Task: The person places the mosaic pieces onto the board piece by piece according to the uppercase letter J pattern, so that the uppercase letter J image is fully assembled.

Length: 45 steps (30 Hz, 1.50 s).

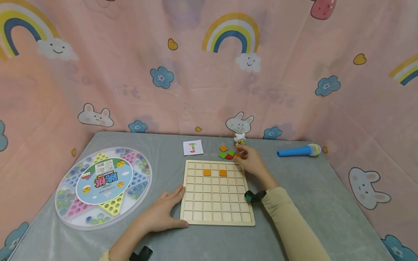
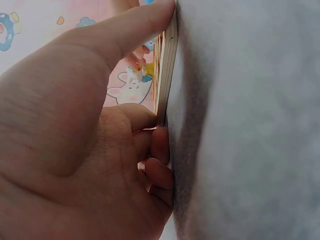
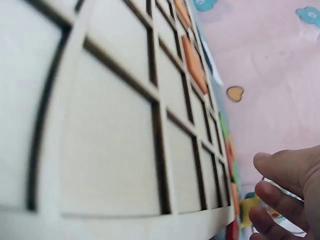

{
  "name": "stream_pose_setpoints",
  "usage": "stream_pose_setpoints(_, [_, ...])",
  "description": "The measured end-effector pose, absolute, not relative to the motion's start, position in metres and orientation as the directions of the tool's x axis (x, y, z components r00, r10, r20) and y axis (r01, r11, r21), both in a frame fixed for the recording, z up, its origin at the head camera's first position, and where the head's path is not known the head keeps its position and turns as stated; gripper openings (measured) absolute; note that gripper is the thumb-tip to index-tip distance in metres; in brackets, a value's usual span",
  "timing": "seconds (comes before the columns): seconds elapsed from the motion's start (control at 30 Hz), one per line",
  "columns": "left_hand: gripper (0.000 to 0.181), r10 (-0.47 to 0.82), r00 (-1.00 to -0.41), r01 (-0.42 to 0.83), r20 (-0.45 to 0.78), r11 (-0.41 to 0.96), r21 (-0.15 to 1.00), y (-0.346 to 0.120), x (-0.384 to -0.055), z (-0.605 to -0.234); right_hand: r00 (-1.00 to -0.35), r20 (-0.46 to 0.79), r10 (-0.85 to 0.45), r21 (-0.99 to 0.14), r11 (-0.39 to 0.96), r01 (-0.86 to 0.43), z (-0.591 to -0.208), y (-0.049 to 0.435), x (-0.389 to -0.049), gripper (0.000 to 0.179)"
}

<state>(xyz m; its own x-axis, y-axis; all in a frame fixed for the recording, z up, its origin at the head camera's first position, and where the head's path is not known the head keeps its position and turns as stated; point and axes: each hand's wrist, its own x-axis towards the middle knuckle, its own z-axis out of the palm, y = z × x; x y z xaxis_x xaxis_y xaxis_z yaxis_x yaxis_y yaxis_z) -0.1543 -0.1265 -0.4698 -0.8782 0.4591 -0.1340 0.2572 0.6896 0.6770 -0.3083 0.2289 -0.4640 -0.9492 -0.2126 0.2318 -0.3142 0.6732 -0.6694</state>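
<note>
A wooden grid board (image 1: 217, 203) lies on the table, with two orange square tiles (image 1: 207, 172) in its upper cells. My left hand (image 1: 161, 214) rests against the board's left edge, thumb near the lower corner and index finger higher up. The left wrist view shows thumb and index fingertip touching the board's side (image 2: 169, 75). My right hand (image 1: 249, 160) is past the upper right corner, fingertips at an orange tile beside green tiles (image 1: 222, 155) and a red tile (image 1: 229, 157). In the right wrist view, thumb and fingers (image 3: 282, 205) stand apart, with no tile visible between them.
A patterned card (image 1: 193, 147) lies behind the board. A small figurine (image 1: 240, 139) stands behind the tiles. On the left is a round Chinese checkers board (image 1: 104, 188) with marbles; on the right, a blue toy microphone (image 1: 298, 150). A pink curtain (image 1: 196, 90) hangs behind the table.
</note>
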Motion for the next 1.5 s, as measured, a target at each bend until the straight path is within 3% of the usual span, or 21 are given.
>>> stream_pose_setpoints(0.33, [0.114,0.455,-0.882,0.264,-0.124,0.693,0.671,-0.126,-0.154,-0.469,-0.978,0.124,-0.168,-0.627,0.75,-0.209,-0.47,0.227,-0.327,0.042])
stream_pose_setpoints(0.63, [0.114,0.455,-0.881,0.259,-0.13,0.693,0.673,-0.126,-0.154,-0.469,-0.972,0.136,-0.191,-0.601,0.764,-0.234,-0.473,0.22,-0.336,0.033])
stream_pose_setpoints(1.5, [0.113,0.464,-0.877,0.267,-0.128,0.69,0.672,-0.127,-0.154,-0.468,-0.969,0.132,-0.211,-0.547,0.8,-0.248,-0.472,0.213,-0.333,0.031])
